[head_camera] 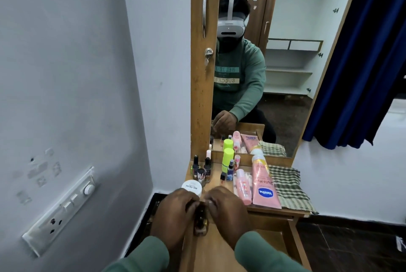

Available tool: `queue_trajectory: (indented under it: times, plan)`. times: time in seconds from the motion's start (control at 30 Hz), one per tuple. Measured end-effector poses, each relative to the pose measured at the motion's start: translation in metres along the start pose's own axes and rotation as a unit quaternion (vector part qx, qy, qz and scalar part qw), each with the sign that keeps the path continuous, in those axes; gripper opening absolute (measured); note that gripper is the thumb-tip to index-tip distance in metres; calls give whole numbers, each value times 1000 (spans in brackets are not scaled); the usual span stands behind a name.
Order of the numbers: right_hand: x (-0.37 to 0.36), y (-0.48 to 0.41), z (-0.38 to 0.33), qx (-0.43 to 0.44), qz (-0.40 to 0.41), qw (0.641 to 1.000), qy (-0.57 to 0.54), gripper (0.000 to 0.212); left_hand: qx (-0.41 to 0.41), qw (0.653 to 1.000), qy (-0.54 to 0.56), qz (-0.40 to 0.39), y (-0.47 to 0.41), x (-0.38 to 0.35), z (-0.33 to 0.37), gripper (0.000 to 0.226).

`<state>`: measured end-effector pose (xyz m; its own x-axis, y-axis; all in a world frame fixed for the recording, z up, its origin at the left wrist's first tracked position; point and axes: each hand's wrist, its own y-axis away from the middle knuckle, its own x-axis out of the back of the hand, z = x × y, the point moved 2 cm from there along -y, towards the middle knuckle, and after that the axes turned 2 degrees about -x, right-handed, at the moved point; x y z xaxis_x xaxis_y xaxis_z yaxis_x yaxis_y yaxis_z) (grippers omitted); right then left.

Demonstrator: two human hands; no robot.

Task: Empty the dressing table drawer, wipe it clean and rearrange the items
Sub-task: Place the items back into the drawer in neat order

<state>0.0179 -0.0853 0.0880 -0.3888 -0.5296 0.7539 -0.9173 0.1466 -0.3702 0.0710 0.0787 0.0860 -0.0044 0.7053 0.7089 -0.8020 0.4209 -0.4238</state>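
On top of the dressing table [276,212] you have lots of things set out. It looks like the emptying part is well on its way. I think the wiping and the putting back are left to do, because the checked cloth [287,188] lies flat at the right end and no hand touches it.

Beside the cloth lies the Vaseline tube [264,190], and next to it a pink bottle [242,186]. A tall green bottle [227,160] and some nail polish bottles [207,167] stand near the mirror. A white jar [192,187] sits just behind your hands.

Your left hand [175,212] and right hand [228,212] meet in the middle. The fingers of both curl in and pinch a small dark bottle [201,221].

Under them is what seems to be the pulled-out drawer [217,247]. Your hands and sleeves hide most of it, so I cannot tell what is inside.
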Motion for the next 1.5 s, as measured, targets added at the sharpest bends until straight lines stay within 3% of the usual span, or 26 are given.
queue_trajectory:
  times: [0.2, 0.43, 0.53, 0.73, 1.13, 1.5]
  plan:
    - [50, -97, -30, 11, 43, 999, 30, 15, 69, 991, 82, 84, -84, 41, 6, 9]
    - [32, -156, -24, 14, -82, 979, 188, 17, 117, 993, 24, 7, -131, 14, -17, 8]
    - [22, -162, -23, 22, -89, 981, 173, 15, 119, 993, 19, 13, -134, 6, -20, 2]
    - [17, -165, -29, -7, -68, 988, 137, 11, 127, 991, 21, 42, -138, 5, -20, 21]
    - [22, -156, -47, -16, -80, 991, 104, 19, 134, 989, 24, 56, -130, 13, -11, 22]
    - [73, -136, -65, 6, -17, 1000, 14, 16, 47, 996, 39, 70, -118, 66, 35, 17]
